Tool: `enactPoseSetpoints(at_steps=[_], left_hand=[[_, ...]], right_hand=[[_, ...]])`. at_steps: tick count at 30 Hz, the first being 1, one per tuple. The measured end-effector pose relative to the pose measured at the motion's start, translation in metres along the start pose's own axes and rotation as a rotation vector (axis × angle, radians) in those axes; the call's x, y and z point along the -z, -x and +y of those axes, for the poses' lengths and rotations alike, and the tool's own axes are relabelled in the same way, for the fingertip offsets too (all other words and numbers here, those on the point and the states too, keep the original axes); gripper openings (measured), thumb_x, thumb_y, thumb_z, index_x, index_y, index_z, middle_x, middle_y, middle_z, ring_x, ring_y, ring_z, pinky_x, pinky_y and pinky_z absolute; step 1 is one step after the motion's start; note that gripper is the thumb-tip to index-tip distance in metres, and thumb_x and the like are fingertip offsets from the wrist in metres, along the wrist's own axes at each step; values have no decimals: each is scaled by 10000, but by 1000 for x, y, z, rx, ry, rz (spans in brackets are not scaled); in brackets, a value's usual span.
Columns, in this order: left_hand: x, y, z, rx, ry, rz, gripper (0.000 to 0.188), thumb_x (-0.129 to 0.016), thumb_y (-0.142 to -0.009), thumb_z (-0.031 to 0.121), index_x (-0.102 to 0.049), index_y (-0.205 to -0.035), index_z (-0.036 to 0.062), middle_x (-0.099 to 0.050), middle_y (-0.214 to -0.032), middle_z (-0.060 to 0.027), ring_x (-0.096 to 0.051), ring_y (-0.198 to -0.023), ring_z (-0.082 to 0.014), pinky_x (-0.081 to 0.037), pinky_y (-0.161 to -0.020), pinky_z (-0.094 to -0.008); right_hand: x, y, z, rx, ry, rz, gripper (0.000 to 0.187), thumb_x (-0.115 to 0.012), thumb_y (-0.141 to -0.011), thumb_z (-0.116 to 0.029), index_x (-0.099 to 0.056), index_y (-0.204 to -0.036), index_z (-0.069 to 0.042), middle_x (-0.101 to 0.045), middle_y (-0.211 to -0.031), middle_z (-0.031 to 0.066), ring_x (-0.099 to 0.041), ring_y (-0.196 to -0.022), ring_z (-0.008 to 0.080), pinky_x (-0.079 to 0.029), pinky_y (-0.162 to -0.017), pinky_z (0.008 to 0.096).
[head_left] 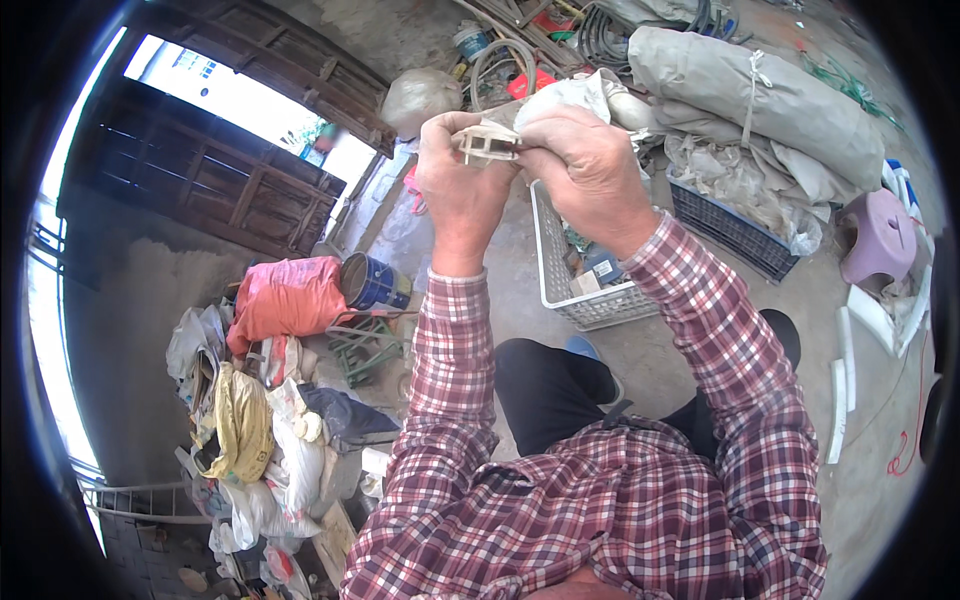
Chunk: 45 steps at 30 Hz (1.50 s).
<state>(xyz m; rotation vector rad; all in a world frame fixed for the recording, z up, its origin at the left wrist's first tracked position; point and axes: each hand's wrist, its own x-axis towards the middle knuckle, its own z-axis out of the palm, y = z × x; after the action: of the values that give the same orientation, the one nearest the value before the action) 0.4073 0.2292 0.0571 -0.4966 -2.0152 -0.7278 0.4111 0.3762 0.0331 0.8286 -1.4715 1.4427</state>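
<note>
Both of my arms reach forward, raised in front of me. Between my hands is a small cream-coloured, frame-like piece with open slots in its side. My left hand closes round its left end with the thumb and fingers. My right hand pinches at its right end, where the fingertips hide part of it; whether something small is also in that pinch, I cannot make out. Below my right wrist stands a pale grey plastic basket with boxes and small items in it.
Right of the basket is a black crate of plastic sheeting, with a rolled grey tarp behind. A purple stool stands far right. To the left lie a red sack, a blue bucket and heaped bags. A wooden door stands beyond.
</note>
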Motion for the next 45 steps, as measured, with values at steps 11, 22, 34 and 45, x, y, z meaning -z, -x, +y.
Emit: enactPoseSetpoints(at_steps=[11,22,34,45], left_hand=[[36,36,-44,140,-101,192,369,-831,-670,62,-534,-889,46,-606,-852,-45,-582,-774,-128,-490,-721,-274],[55,105,-76,330,-108,57,390,-884,-606,67,-570,-837,54,-629,-792,-27,-595,-719,-127,-500,-678,-273],[38,168,-35,446,-43,-12,392,-823,-668,79,-506,-897,45,-585,-960,-99,-600,-917,-210,-502,-808,-329],[109,148,7,518,-390,-399,497,-815,-703,111,-559,-1113,-5,-606,-1114,-146,-614,-1006,-275,-496,-848,-357]], right_hand=[[-61,7,6,46,24,-194,97,-667,-774,-69,-592,-793,-10,-603,-772,125,-611,-771,317,-488,-680,408],[-99,62,26,-151,-78,-347,101,-661,-812,-102,-641,-793,-5,-641,-732,113,-629,-646,252,-498,-604,363],[-53,162,4,-1392,-1039,-515,535,-369,-1012,-496,-578,-1143,-21,-613,-1063,73,-591,-963,182,-476,-862,333],[-87,155,2,-1268,-1466,-381,344,-518,-997,-259,-596,-1142,43,-651,-1045,97,-630,-967,167,-531,-850,321]])
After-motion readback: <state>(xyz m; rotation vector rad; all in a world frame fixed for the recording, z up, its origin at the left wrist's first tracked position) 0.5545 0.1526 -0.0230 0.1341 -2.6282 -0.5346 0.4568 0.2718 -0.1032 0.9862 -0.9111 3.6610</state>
